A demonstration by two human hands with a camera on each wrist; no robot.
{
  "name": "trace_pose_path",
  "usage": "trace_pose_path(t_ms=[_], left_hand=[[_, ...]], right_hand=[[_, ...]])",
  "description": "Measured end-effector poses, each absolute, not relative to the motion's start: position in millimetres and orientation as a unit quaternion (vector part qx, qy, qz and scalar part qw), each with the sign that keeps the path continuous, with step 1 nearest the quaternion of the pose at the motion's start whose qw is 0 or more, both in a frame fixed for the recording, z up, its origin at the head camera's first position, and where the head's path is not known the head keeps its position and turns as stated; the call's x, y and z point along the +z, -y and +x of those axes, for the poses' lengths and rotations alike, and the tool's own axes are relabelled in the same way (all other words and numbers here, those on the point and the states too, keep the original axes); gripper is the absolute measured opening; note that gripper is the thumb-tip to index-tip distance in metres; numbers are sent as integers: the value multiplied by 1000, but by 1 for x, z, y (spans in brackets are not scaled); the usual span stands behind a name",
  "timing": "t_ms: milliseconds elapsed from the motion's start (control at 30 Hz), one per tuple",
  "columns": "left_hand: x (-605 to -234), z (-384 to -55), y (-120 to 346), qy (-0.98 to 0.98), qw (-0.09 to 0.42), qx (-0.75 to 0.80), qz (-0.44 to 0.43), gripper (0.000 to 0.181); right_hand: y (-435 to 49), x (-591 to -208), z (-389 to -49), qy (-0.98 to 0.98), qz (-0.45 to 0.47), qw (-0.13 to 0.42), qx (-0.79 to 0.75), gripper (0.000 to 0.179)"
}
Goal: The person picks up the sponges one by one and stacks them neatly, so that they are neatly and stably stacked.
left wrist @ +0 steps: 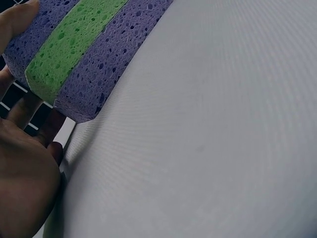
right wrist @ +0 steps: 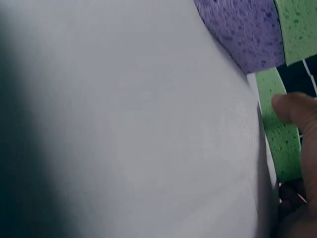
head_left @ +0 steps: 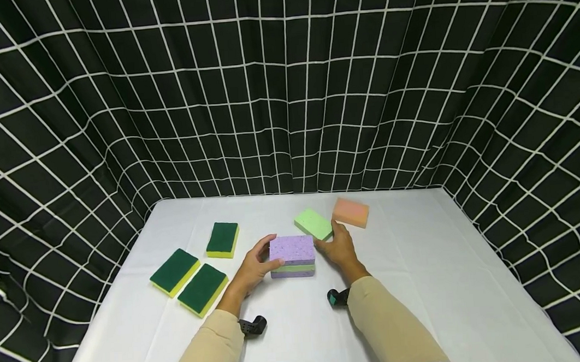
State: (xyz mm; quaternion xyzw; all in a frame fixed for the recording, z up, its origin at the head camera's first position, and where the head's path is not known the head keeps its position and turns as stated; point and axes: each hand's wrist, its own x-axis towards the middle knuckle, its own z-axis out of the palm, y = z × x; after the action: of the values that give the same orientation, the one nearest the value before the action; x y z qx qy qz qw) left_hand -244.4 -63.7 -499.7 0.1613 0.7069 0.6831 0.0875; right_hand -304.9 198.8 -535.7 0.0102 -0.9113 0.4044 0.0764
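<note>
A stack of three sponges stands mid-table: a purple sponge (head_left: pixel 291 249) on top, a green one (left wrist: pixel 69 52) in the middle and another purple one (left wrist: pixel 106 64) at the bottom. My left hand (head_left: pixel 252 267) grips the stack's left end, thumb on the front of the top purple sponge and fingers around behind. My right hand (head_left: pixel 341 249) is just right of the stack, at a loose light-green sponge (head_left: pixel 312 222) lying behind it. The thumb and fingers span that sponge's near end, the thumb overlapping its side in the right wrist view.
An orange sponge (head_left: pixel 350 212) lies just beyond my right fingers. On the left lie several yellow sponges with green scouring tops, one farther back (head_left: pixel 222 239) and a pair nearer (head_left: pixel 175 270). Black gridded curtains (head_left: pixel 285 94) border the white table (head_left: pixel 424 305).
</note>
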Motion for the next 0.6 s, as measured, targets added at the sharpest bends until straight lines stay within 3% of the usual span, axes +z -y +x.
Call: trace_pose_path(t_ms=[600], left_hand=[[-531, -258, 63, -720, 73, 677, 136, 74]], right_hand=[[-207, -530, -293, 864, -47, 136, 482, 80]])
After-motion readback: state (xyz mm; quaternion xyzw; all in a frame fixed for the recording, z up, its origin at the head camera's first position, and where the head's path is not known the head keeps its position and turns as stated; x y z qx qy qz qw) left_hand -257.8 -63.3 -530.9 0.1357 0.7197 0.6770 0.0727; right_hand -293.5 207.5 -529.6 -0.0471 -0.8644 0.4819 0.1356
